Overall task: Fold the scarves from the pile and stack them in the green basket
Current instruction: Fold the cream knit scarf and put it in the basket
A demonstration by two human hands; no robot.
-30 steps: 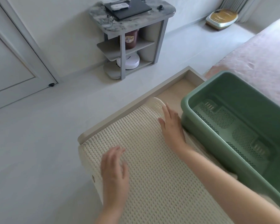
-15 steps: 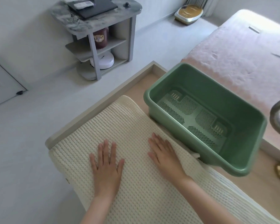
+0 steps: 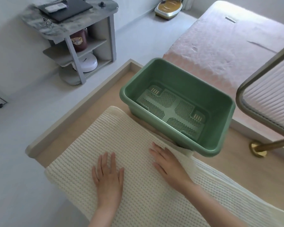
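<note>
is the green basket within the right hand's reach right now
Probably yes: the right hand lies flat on the cream scarf just beside the green basket, whose open top is unblocked.

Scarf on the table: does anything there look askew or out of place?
Yes: the cream scarf seems caught under the near corner of the green basket, and its left end hangs over the table edge.
</note>
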